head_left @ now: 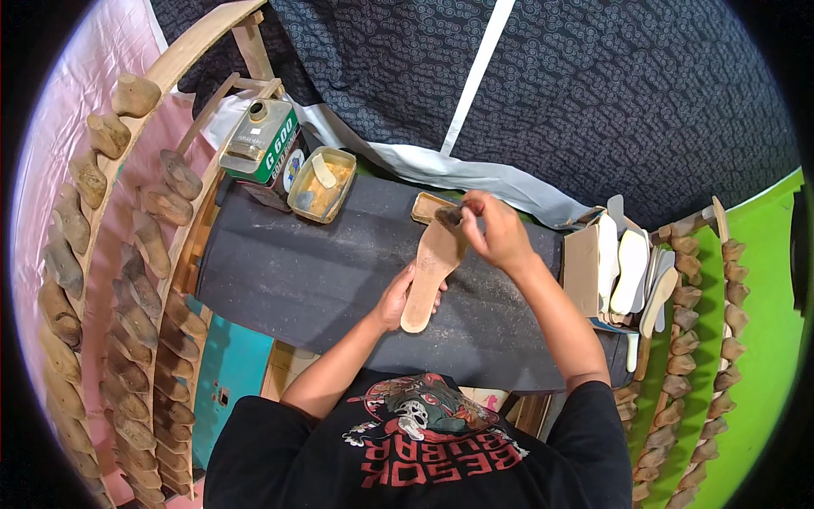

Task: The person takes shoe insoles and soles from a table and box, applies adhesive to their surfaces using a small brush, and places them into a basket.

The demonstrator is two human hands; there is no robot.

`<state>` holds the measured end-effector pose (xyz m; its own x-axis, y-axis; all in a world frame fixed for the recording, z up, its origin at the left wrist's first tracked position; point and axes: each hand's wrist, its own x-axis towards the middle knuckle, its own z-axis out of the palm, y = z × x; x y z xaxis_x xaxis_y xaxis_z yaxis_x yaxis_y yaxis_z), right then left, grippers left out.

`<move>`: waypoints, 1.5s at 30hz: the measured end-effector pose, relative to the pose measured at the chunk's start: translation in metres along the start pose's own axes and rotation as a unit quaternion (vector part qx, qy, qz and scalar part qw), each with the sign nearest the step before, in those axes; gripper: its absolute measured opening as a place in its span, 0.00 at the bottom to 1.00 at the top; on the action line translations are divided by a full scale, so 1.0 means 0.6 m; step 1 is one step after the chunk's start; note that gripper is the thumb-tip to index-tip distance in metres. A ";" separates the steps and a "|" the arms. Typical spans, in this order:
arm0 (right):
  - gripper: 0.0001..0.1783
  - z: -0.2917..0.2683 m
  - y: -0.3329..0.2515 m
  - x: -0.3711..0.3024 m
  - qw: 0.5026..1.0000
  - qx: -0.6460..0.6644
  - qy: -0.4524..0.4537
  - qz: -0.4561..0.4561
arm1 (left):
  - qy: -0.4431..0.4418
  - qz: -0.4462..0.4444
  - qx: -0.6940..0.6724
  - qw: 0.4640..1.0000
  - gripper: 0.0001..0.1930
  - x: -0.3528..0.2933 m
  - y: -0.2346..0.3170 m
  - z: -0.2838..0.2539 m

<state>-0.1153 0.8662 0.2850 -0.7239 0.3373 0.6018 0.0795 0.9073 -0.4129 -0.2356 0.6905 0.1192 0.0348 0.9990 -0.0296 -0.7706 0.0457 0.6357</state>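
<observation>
One sole-shaped piece [429,273], tan, speckled, held tilted above the middle of the table [288,284], its narrow heel end toward the person and its wide end away. One left hand [395,299], its fingers wrapped around the edge of the piece near the heel, holding it. One right hand [496,233], its fingers pinched narrow on a small dark object [449,216] at the wide end; the kind of object is too small to tell, and whether it touches the surface cannot be told. Stage, as judged: work on this piece appears under way and not concluded, the dark object being at its wide end; the outline looks already cut to shape. How much of the face is treated, and how much is left, does not show clearly. Pale specks lie scattered over the dark table covering. Just beyond the wide end, one small shallow box [428,206]. Far left of the table: one metal can [254,153], green and dark, and beside it one open tub [303,205] with amber residue and a pale flat piece [323,172]. At right, one cardboard box [580,263] of upright white, grey and tan soles [629,271]; whether these are finished or waiting cannot be told. Both flanks: racked wooden lasts [59,314].
</observation>
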 end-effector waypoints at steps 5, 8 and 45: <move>0.09 0.023 -0.062 -0.019 0.994 0.043 -0.091 -0.041 | 0.036 -0.012 -0.043 0.998 0.26 -0.009 0.001 -0.009; 0.09 0.021 -0.063 -0.013 0.994 0.041 -0.099 -0.031 | 0.032 -0.002 -0.043 0.999 0.26 -0.012 0.003 -0.005; 0.11 -0.005 0.023 -0.004 0.995 0.016 -0.010 0.095 | 0.007 -0.022 -0.076 0.997 0.24 0.009 -0.004 0.003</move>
<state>-0.1102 0.8786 0.2801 -0.7117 0.4967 0.4968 0.1952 0.8191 -0.5394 -0.2324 0.6959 0.1186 0.0624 0.9959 -0.0662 -0.8566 0.0875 0.5086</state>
